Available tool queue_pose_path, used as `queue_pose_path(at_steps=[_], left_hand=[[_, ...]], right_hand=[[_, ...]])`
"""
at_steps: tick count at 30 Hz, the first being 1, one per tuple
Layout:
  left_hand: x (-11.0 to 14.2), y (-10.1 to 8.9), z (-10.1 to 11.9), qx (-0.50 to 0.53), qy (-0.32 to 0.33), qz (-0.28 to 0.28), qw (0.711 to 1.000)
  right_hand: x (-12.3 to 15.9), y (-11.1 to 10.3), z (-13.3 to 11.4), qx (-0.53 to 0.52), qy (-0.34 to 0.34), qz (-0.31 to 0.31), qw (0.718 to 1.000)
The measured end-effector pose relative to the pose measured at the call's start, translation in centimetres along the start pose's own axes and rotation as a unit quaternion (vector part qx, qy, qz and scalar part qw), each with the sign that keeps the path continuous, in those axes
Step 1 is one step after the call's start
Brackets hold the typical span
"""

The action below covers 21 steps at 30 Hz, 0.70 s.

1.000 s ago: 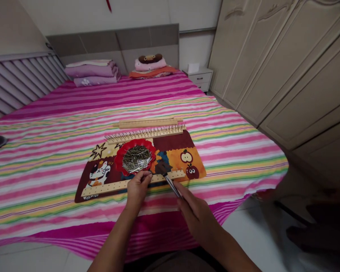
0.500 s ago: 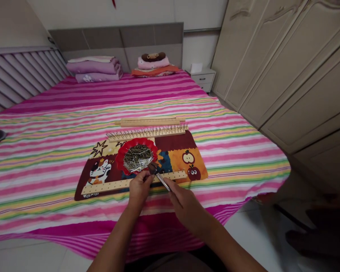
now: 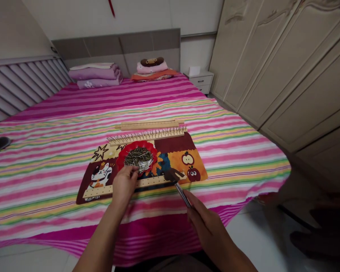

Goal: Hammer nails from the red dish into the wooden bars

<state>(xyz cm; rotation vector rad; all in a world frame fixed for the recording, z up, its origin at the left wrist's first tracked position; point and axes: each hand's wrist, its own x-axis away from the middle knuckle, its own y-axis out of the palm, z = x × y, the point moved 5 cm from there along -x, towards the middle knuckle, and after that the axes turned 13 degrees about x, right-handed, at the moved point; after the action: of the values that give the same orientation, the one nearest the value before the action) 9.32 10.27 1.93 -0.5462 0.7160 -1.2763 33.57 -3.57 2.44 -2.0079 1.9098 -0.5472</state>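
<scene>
My right hand [image 3: 205,223] is wrapped round the silver handle of a hammer [image 3: 183,194], whose dark head hangs over the right end of a drilled wooden strip [image 3: 150,182]. A few nails stand in that strip. My left hand [image 3: 125,184] reaches to the near edge of a red scalloped bowl [image 3: 119,161]. Its thumb and fingertips are pinched together at the heap of nails [image 3: 141,155] in the bowl; what lies between them is too small to make out. The left hand and wrist cover part of the strip.
Behind the bowl lies a wooden strip with many upright nails [image 3: 147,135], and beyond it more wooden strips [image 3: 150,125]. A patterned mat [image 3: 177,141] lies under the bowl on the striped bedspread [image 3: 232,151]. Folded bedding [image 3: 97,73] sits by the headboard.
My left hand has moved left, from beside the hammer head to the bowl of nails. My right hand has drawn the hammer to the right, away from the left hand.
</scene>
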Motion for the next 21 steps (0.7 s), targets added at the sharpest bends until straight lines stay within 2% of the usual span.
queue_pose_path(at_steps=[3, 6, 10, 15, 21], left_hand=[[-1.7, 0.2, 0.2, -0.141, -0.003, -0.067, 0.988], [-2.6, 1.1, 0.1, -0.212, -0.039, -0.119, 0.969], [-2.9, 1.5, 0.4, -0.23, -0.034, -0.132, 0.963], [-2.7, 1.0, -0.1, -0.222, -0.023, -0.121, 0.967], [-2.7, 1.3, -0.1, -0.238, -0.027, -0.147, 0.96]], right_hand=[[0.4, 0.1, 1.1, -0.001, 0.017, 0.023, 1.0], [0.5, 0.0, 1.8, 0.002, 0.022, 0.028, 0.999], [0.6, 0.1, 2.6, -0.006, 0.032, 0.015, 0.999], [0.7, 0.4, 3.2, -0.004, 0.043, 0.012, 0.999], [0.7, 0.6, 3.4, 0.021, 0.052, -0.001, 0.998]])
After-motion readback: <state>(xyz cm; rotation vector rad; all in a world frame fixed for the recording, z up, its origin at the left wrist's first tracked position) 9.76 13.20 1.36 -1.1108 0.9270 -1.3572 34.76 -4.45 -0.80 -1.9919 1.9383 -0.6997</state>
